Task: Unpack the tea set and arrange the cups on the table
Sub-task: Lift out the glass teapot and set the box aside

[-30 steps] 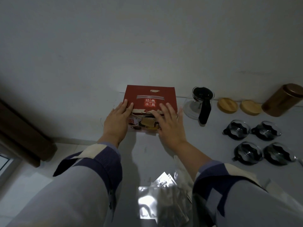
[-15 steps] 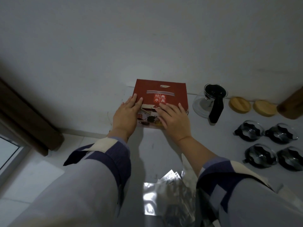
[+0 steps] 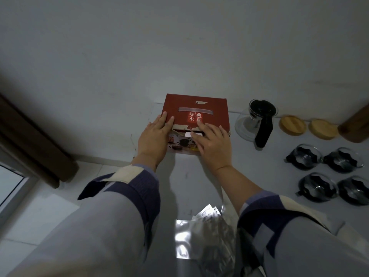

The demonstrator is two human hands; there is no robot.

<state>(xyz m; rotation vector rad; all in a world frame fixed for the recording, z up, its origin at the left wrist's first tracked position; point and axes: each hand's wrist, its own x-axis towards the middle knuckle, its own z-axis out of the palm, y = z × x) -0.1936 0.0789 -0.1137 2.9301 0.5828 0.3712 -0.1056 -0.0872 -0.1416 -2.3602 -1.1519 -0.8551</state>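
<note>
Nearest the person, a crumpled heap of silvery foil bags [image 3: 201, 236] lies at the near edge of the desk [image 3: 191, 182], between the two sleeves. Beyond it runs an open strip of desk up to the red box [image 3: 196, 108], which sits at the far edge against the wall [image 3: 179, 47]. Both hands are flat on the box: the left hand [image 3: 153, 136] lies on its near left corner, fingers straight and together, and the right hand [image 3: 213, 144] covers the torn near flap, fingers spread, gripping nothing. To the right, four glass cups [image 3: 323, 172] with dark holders stand in a two-by-two block, well apart from the box. Farther back, one glass teapot [image 3: 256, 120] with a black handle stands just right of the box, then two round wooden lids [image 3: 307, 127] and one brown canister [image 3: 357, 124] along the wall. On the left, the desk's edge drops to the pale floor [image 3: 40, 216].
</note>
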